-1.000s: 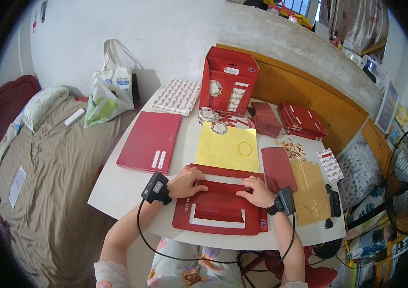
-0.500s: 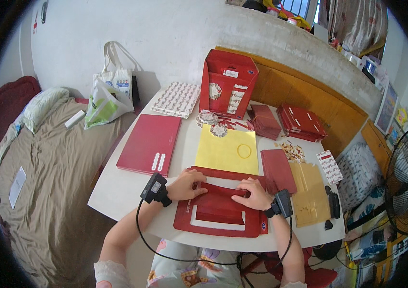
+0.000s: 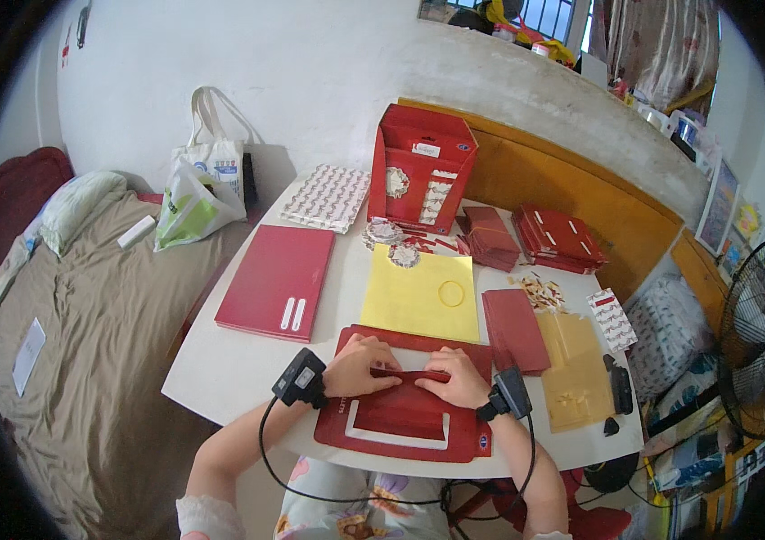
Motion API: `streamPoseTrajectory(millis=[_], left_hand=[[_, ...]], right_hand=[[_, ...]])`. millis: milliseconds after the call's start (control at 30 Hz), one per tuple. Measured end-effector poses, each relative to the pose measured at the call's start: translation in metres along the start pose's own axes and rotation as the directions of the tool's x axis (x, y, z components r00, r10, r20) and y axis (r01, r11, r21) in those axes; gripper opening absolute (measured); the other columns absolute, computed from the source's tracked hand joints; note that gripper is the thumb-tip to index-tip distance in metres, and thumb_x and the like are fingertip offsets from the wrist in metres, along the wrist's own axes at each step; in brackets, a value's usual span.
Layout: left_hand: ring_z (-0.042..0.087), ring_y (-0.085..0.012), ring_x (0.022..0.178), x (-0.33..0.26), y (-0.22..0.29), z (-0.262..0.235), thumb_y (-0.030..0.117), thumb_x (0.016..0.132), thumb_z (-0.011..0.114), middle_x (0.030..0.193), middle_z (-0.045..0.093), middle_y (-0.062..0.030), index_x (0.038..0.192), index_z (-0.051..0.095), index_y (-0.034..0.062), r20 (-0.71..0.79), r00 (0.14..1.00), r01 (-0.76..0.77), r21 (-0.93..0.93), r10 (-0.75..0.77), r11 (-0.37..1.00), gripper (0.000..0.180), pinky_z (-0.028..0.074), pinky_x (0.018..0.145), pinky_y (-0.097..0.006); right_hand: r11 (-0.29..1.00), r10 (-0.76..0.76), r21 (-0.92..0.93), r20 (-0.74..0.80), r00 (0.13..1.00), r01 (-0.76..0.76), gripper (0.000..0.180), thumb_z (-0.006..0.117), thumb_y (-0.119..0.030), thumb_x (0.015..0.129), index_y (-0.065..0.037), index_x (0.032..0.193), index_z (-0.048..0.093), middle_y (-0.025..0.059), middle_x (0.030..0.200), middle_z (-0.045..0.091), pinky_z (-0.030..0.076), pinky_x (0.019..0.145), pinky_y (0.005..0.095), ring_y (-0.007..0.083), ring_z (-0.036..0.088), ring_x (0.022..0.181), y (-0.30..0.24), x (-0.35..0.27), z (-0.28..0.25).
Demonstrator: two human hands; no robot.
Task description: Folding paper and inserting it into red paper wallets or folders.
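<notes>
"What are your hands doing?"

"My left hand (image 3: 353, 367) is pinching the raised edge of a red flap (image 3: 398, 417) between thumb and fingers. My right hand (image 3: 457, 378) grips that same edge a little farther along, thumb on the near side, so I have 2 hands closed on it, just apart."

"Where is that flap?"

"On my side of the yellow sheet (image 3: 405, 301). It sits within a red card panel (image 3: 382, 447), and a white U-shaped band (image 3: 400, 439) frames its near part."

"And the yellow sheet itself?"

"It carries a thin yellow ring (image 3: 451, 293) toward its right side, and a round, pale paper cutout (image 3: 404, 257) overlaps its far edge."

"What's around it?"

"Left of the sheet lies a large red board (image 3: 270, 274) with 2 white slots. Just right of it there's a pile of red cards (image 3: 516, 333), then a tan sheet (image 3: 578, 360). Small scraps (image 3: 537, 292) lie right of it too, beyond the tan sheet."

"Farther out?"

"Behind the yellow sheet stands an upright red box (image 3: 423, 171); to its far left is a patterned white stack (image 3: 324, 200)."
</notes>
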State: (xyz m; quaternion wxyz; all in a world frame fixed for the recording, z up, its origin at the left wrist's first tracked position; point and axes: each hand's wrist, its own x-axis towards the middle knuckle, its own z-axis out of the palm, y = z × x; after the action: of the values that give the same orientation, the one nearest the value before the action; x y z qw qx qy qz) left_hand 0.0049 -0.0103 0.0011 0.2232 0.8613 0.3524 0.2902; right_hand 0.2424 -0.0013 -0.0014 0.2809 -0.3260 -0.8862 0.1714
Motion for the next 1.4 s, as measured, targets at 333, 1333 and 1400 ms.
streamPoseTrajectory(millis=[333,1333,1400], left_hand=[[0.055,-0.0233,0.094,-0.004,0.002,0.006,0.022,0.079,0.067,0.086,0.061,-0.007,0.091,0.065,0.006,0.093,0.995,0.014,0.093,-0.022,0.996,0.02,0.034,0.088,-0.036],[0.054,-0.0251,0.093,0.0,-0.003,0.012,0.022,0.076,0.067,0.087,0.063,-0.0072,0.089,0.066,0.0057,0.051,0.999,-0.004,0.087,0.0,0.996,0.021,0.036,0.086,-0.038],[0.053,-0.026,0.096,0.002,0.001,0.009,0.023,0.079,0.066,0.089,0.063,-0.0085,0.09,0.066,0.0058,0.103,0.995,-0.019,0.055,0.013,0.998,0.02,0.034,0.088,-0.038]], right_hand=[[0.993,-0.038,-0.111,0.064,0.997,0.045,0.02,0.071,-0.023,0.076,-0.007,0.084,0.066,0.0039,0.087,0.064,0.038,0.079,0.0352,0.0221,0.056,0.086,-0.014,0.002,0.01],[0.995,-0.043,-0.084,0.026,0.999,0.045,0.016,0.071,-0.02,0.076,-0.006,0.081,0.065,0.0041,0.085,0.063,0.039,0.077,0.0351,0.0214,0.057,0.085,-0.006,0.003,0.014],[0.992,-0.051,-0.114,0.028,0.998,0.054,0.017,0.071,-0.021,0.076,-0.006,0.081,0.065,0.004,0.087,0.064,0.039,0.077,0.0346,0.0213,0.058,0.085,-0.005,0.001,0.014]])
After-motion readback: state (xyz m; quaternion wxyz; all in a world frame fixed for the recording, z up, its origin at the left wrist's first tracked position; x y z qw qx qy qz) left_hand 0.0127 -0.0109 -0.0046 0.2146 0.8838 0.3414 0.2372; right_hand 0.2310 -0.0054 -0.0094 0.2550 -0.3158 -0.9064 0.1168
